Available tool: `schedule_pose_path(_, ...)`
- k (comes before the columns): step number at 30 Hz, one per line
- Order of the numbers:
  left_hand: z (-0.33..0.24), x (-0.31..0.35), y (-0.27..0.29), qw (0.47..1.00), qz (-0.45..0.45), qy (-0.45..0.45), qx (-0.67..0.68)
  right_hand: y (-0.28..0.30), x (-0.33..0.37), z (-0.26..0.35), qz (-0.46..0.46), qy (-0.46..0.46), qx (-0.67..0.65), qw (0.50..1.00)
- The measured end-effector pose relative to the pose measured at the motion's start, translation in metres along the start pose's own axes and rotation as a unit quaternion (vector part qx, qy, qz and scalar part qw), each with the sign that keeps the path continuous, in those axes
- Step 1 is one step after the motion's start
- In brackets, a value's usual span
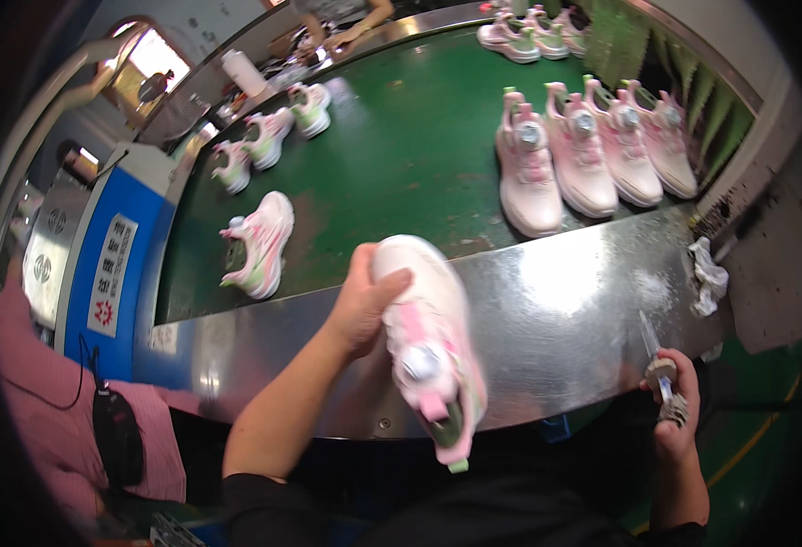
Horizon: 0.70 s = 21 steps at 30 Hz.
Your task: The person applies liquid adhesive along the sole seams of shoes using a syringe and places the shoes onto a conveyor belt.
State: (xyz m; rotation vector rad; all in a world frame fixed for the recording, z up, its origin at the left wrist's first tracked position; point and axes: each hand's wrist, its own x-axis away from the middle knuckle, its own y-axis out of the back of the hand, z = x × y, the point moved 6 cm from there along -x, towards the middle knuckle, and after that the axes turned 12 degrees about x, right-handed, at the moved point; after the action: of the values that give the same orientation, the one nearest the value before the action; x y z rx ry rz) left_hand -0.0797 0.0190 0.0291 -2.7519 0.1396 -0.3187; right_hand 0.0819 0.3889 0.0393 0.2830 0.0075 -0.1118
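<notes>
My left hand (362, 301) grips a pink and white shoe (428, 342) by its toe end. The shoe is blurred, its heel toward me, over the steel ledge (565, 310) at the near edge of the belt. It has a round dial on the tongue. My right hand (674, 415) is low at the right, shut on a small tool with a thin blade (654, 351) and a wrapped handle. The blade points up and away from me.
A green conveyor belt (401, 155) carries several pink shoes: a row (592, 155) at the right, more at the far end, a single one (260, 242) on its side at the left. A white rag (709, 276) lies at the right. Another person's hands (328, 41) work at the far end. A blue machine (114, 264) stands left.
</notes>
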Motion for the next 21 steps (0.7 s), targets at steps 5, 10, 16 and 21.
schedule_pose_path(5,-0.021,0.021,-0.055,0.975,0.128,-0.102,0.151,-0.015,-0.008,0.029,0.029,-0.006,-0.154,0.988)
schedule_pose_path(10,-0.006,0.037,-0.048,0.955,0.131,-0.106,0.246,-0.059,-0.033,0.086,0.16,0.095,-0.275,0.943)
schedule_pose_path(16,-0.01,0.045,-0.062,0.896,0.302,-0.166,0.279,-0.083,-0.029,0.135,0.205,0.135,-0.318,0.916)
schedule_pose_path(21,-0.012,0.054,-0.062,0.894,0.31,-0.174,0.273,-0.103,-0.031,0.146,0.327,0.126,-0.38,0.856)
